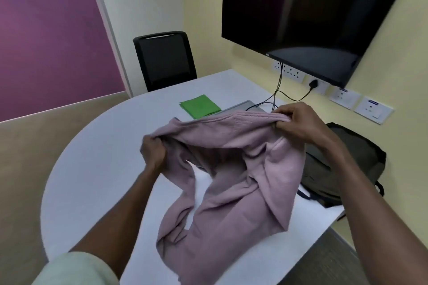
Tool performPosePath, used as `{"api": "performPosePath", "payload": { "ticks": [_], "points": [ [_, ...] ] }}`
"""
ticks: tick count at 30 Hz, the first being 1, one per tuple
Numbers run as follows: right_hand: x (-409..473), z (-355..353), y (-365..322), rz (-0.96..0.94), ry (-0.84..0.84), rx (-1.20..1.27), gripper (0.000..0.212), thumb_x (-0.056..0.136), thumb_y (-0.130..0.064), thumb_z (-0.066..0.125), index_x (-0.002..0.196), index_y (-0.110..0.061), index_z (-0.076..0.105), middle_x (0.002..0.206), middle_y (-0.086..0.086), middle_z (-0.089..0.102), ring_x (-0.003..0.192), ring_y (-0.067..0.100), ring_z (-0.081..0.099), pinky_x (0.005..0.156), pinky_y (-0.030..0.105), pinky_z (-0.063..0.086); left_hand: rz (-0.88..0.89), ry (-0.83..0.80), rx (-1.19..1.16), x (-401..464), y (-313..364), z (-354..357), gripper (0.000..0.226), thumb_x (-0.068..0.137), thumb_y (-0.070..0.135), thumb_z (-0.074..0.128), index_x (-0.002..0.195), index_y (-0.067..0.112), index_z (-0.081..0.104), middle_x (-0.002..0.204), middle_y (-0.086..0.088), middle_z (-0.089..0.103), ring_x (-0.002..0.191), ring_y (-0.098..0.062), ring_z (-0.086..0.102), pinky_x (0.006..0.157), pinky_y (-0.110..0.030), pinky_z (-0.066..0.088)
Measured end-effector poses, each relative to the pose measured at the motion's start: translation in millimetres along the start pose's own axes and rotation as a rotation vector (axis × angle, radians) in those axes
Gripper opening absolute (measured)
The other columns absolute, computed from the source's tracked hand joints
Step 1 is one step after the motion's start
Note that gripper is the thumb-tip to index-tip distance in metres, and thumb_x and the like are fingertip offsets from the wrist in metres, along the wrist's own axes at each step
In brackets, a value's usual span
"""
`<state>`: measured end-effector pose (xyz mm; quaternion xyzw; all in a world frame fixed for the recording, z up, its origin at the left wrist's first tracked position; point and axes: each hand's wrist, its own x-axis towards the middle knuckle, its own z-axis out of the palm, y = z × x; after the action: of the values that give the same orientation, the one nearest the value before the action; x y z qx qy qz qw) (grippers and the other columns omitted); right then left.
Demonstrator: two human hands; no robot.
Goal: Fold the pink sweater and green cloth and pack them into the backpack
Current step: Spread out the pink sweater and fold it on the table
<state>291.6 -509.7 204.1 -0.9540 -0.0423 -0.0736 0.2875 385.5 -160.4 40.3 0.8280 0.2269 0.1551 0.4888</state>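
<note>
While both hands, left (152,150) and right (298,122), grip the pink sweater (231,169) closed at its hem, the twisted body may fold unevenly beside the backpack (361,152).

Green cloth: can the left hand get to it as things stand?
Probably not yet. The left hand and right hand both grip the raised pink sweater, which hangs between them and the folded green cloth farther back on the table.
</note>
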Motion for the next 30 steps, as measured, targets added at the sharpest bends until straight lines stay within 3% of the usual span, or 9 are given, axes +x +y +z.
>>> {"api": "performPosePath", "payload": {
  "ticks": [3, 5, 8, 11, 14, 19, 22, 25, 30],
  "points": [
    [4, 0, 9, 0.027, -0.264, -0.105, 0.026, 0.077, -0.008, 0.065, 0.099, -0.019, 0.072, 0.092, -0.002, 0.071, 0.083, 0.015, 0.064, 0.072, 0.035, 0.051, 0.100, 0.106, 0.003, 31, 12, -39, 0.031, 0.101, 0.020, 0.040, 0.101, -0.005, 0.059, 0.109, -0.028, 0.064, 0.102, -0.041, 0.059, 0.079, -0.039, 0.038],
    [10, 7, 14, 0.029, -0.313, -0.197, 0.012, 0.075, -0.007, 0.067, 0.084, -0.013, 0.070, 0.081, 0.007, 0.069, 0.074, 0.021, 0.060, 0.062, 0.033, 0.042, 0.194, 0.156, 0.008, 48, 17, -67, 0.031, 0.099, 0.025, 0.044, 0.086, -0.001, 0.056, 0.094, -0.030, 0.062, 0.089, -0.040, 0.059, 0.069, -0.034, 0.031],
    [23, 19, 14, 0.051, -0.209, -0.249, 0.008, 0.075, -0.009, 0.070, 0.075, -0.002, 0.067, 0.077, 0.020, 0.065, 0.068, 0.029, 0.055, 0.055, 0.031, 0.032, 0.397, 0.171, 0.084, 62, 29, -108, 0.026, 0.095, 0.021, 0.051, 0.088, -0.002, 0.063, 0.086, -0.029, 0.063, 0.075, -0.032, 0.055, 0.067, -0.034, 0.030],
    [32, 24, 5, 0.058, -0.045, -0.268, 0.017, 0.076, -0.010, 0.067, 0.063, -0.019, 0.060, 0.071, 0.007, 0.061, 0.069, 0.027, 0.055, 0.050, 0.027, 0.031, 0.580, 0.143, 0.156, 69, 40, -143, 0.017, 0.088, 0.007, 0.060, 0.098, 0.000, 0.072, 0.092, -0.025, 0.066, 0.085, -0.036, 0.060, 0.077, -0.038, 0.042],
    [40, 23, -11, 0.023, 0.140, -0.360, 0.006, 0.076, -0.014, 0.063, 0.071, -0.017, 0.063, 0.075, 0.003, 0.061, 0.074, 0.030, 0.055, 0.054, 0.028, 0.031, 0.649, 0.153, 0.216, 72, 42, -171, 0.027, 0.084, -0.001, 0.056, 0.104, 0.005, 0.074, 0.095, -0.022, 0.064, 0.092, -0.038, 0.060, 0.085, -0.037, 0.044],
    [57, 2, -54, -0.039, 0.406, -0.402, 0.010, 0.079, -0.020, 0.062, 0.081, -0.019, 0.072, 0.076, 0.008, 0.063, 0.091, 0.037, 0.059, 0.063, 0.032, 0.037, 0.663, 0.367, 0.121, 66, 67, -206, 0.027, 0.085, 0.002, 0.051, 0.102, 0.005, 0.073, 0.094, -0.025, 0.065, 0.091, -0.036, 0.058, 0.081, -0.036, 0.042],
    [63, -24, -84, -0.013, 0.443, -0.386, 0.013, 0.081, -0.024, 0.064, 0.088, -0.021, 0.074, 0.086, 0.010, 0.068, 0.095, 0.037, 0.062, 0.067, 0.034, 0.041, 0.593, 0.447, 0.007, 67, 88, -229, 0.023, 0.089, 0.012, 0.049, 0.093, 0.003, 0.069, 0.088, -0.022, 0.066, 0.081, -0.030, 0.057, 0.071, -0.035, 0.038],
    [64, -53, -109, 0.031, 0.440, -0.259, 0.017, 0.083, -0.027, 0.068, 0.098, -0.027, 0.076, 0.099, 0.009, 0.071, 0.098, 0.037, 0.065, 0.075, 0.038, 0.049, 0.504, 0.475, -0.067, 74, 107, -252, 0.019, 0.089, 0.019, 0.048, 0.082, 0.007, 0.061, 0.076, -0.014, 0.052, 0.073, -0.020, 0.045, 0.063, -0.032, 0.028],
    [60, -72, -140, 0.063, 0.342, -0.097, 0.014, 0.082, -0.014, 0.063, 0.084, -0.020, 0.076, 0.069, 0.008, 0.072, 0.076, 0.026, 0.071, 0.071, 0.035, 0.058, 0.445, 0.403, -0.151, 94, 136, -288, 0.018, 0.085, 0.023, 0.055, 0.086, 0.013, 0.069, 0.061, 0.007, 0.047, 0.071, -0.013, 0.045, 0.063, -0.029, 0.034]
  ]
}}
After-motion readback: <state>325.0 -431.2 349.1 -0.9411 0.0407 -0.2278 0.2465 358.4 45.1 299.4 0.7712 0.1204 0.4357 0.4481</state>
